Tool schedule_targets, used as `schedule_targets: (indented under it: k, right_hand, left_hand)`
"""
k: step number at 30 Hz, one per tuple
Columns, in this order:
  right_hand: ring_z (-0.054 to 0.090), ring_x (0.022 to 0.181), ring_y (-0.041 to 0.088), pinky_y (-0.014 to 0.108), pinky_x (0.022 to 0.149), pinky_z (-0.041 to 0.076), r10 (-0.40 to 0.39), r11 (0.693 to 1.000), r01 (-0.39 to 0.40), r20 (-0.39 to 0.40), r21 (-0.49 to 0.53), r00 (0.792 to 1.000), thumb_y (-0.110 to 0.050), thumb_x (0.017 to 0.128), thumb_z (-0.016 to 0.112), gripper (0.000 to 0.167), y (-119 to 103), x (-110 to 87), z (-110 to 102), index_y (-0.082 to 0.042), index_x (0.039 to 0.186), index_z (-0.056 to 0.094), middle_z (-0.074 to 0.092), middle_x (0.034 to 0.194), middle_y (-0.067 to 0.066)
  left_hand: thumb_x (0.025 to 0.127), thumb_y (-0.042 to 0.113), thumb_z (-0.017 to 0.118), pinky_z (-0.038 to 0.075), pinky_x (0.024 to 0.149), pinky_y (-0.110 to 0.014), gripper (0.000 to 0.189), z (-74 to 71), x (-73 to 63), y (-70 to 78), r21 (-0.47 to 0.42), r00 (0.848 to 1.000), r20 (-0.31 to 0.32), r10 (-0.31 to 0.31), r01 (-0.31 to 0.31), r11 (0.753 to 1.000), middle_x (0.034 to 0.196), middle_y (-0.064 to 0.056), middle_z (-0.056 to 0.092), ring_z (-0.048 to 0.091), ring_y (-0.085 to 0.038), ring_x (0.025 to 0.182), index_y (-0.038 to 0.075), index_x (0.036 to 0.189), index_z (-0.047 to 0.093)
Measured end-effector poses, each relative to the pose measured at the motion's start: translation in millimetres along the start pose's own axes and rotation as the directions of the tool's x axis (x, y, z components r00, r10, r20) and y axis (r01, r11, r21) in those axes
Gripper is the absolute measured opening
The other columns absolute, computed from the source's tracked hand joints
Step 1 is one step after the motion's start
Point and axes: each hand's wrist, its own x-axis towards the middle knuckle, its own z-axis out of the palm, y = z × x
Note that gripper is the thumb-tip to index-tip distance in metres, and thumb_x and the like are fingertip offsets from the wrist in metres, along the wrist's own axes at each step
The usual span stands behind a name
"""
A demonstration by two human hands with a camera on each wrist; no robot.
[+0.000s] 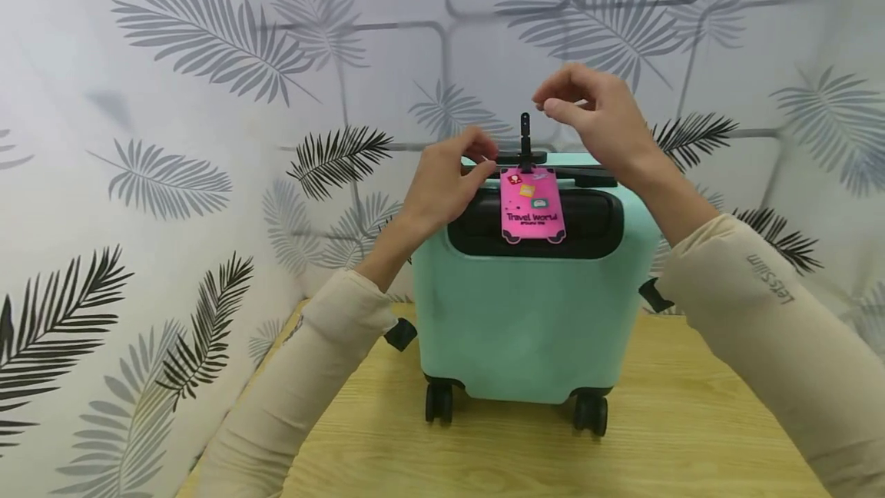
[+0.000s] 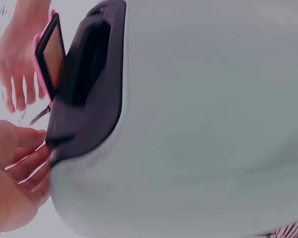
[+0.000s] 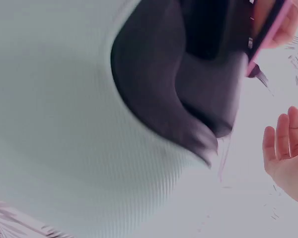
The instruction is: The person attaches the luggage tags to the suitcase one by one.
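Observation:
A mint-green suitcase (image 1: 525, 313) stands upright on its black wheels. On its top hangs a pink luggage tag (image 1: 532, 210) printed "Travel World", lying over the black panel on the front. The tag's black strap (image 1: 525, 131), with small holes in it, sticks straight up beside the black top handle (image 1: 588, 177). My left hand (image 1: 448, 179) is left of the tag, its relaxed fingers at the suitcase's top edge; in the left wrist view this hand (image 2: 15, 173) appears to touch that edge. Above and right of the strap tip hovers my right hand (image 1: 601, 117), fingers loosely bent, holding nothing visible.
Under the suitcase is a wood-grain table top (image 1: 387, 444). A pale wall covering with grey and black leaf prints (image 1: 200, 29) rises behind it and along the left. Black bands (image 1: 399, 334) show at both sleeves.

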Motion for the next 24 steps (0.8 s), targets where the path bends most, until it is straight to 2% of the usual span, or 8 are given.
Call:
schedule_targets:
  k: [4,7,11,13,17,20,22,24]
  right_hand:
    - [0.059,0.119,0.023,0.034,0.105,0.044,0.002,0.999,-0.001,0.035,-0.041,0.999,-0.026,0.109,0.052,0.033,-0.8,-17.2,-18.3,-0.009,0.134,0.064,0.065,0.131,0.008]
    - [0.053,0.135,0.032,0.051,0.115,0.038,0.012,0.991,0.002,0.106,-0.134,0.994,-0.033,0.111,0.046,0.043,1.6,-34.0,-33.9,-0.016,0.149,0.055,0.056,0.15,0.006]
    - [0.037,0.149,0.041,0.072,0.117,0.024,0.042,0.978,-0.01,0.15,-0.208,0.988,-0.039,0.112,0.041,0.05,12.8,-55.6,-47.6,-0.029,0.161,0.039,0.037,0.166,0.0]
    - [0.027,0.155,0.038,0.073,0.119,0.017,0.051,0.975,-0.016,0.157,-0.219,0.986,-0.039,0.112,0.039,0.052,22.3,-65.3,-51.2,-0.033,0.164,0.032,0.031,0.169,-0.001]
    - [0.016,0.159,0.029,0.065,0.125,0.009,0.071,0.985,-0.044,0.16,-0.164,0.985,-0.037,0.114,0.033,0.053,46.6,-86.6,-55.9,-0.032,0.166,0.024,0.023,0.172,0.0]
    - [0.013,0.16,0.026,0.061,0.126,0.006,0.097,0.991,-0.081,0.145,-0.11,0.985,-0.037,0.115,0.03,0.053,67.1,-104.8,-57.7,-0.032,0.167,0.021,0.02,0.173,0.0]
    - [0.008,0.16,0.025,0.063,0.125,0.002,0.118,0.99,-0.107,0.137,-0.088,0.983,-0.037,0.115,0.027,0.053,81.3,-117.7,-59.0,-0.032,0.167,0.018,0.015,0.174,0.0]
    - [0.001,0.161,0.027,0.068,0.123,-0.002,0.156,0.986,-0.145,0.137,-0.084,0.978,-0.038,0.115,0.024,0.053,94.2,-131.0,-59.8,-0.035,0.167,0.015,0.009,0.175,-0.001]
  left_hand:
    - [0.105,0.017,0.063,0.052,0.104,-0.033,0.031,-19.5,-11.5,-8.7,0.083,0.998,0.066,-0.021,0.016,0.996,0.134,-0.005,0.069,0.062,-0.019,0.126,0.01,0.134,0.069]
    - [0.108,0.027,0.06,0.041,0.117,-0.039,0.042,-37.0,-22.2,-17.8,0.146,0.992,0.125,-0.036,0.017,0.989,0.15,-0.003,0.059,0.05,-0.021,0.143,0.015,0.148,0.059]
    - [0.109,0.036,0.055,0.032,0.122,-0.048,0.049,-58.0,-38.9,-33.8,0.158,0.986,0.153,-0.065,0.04,0.987,0.159,0.001,0.049,0.039,-0.022,0.151,0.023,0.156,0.05]
    - [0.11,0.04,0.052,0.034,0.121,-0.051,0.051,-66.1,-48.2,-41.2,0.147,0.984,0.16,-0.083,0.06,0.987,0.161,0.004,0.046,0.037,-0.022,0.151,0.027,0.158,0.047]
    - [0.11,0.047,0.048,0.032,0.12,-0.058,0.054,-76.4,-66.9,-51.1,0.117,0.977,0.179,-0.117,0.097,0.988,0.165,0.007,0.038,0.04,-0.027,0.149,0.033,0.161,0.04]
    - [0.109,0.052,0.045,0.026,0.122,-0.061,0.055,-78.7,-80.7,-59.5,0.093,0.969,0.197,-0.146,0.13,0.987,0.167,0.008,0.035,0.039,-0.03,0.15,0.038,0.162,0.035]
    - [0.109,0.057,0.041,0.027,0.122,-0.062,0.056,-77.7,-91.1,-65.6,0.08,0.961,0.212,-0.177,0.164,0.983,0.167,0.011,0.032,0.035,-0.027,0.153,0.042,0.162,0.033]
    - [0.109,0.059,0.036,0.022,0.123,-0.062,0.056,-75.7,-102.1,-73.1,0.072,0.951,0.235,-0.2,0.188,0.98,0.169,0.01,0.028,0.027,-0.025,0.156,0.042,0.163,0.03]
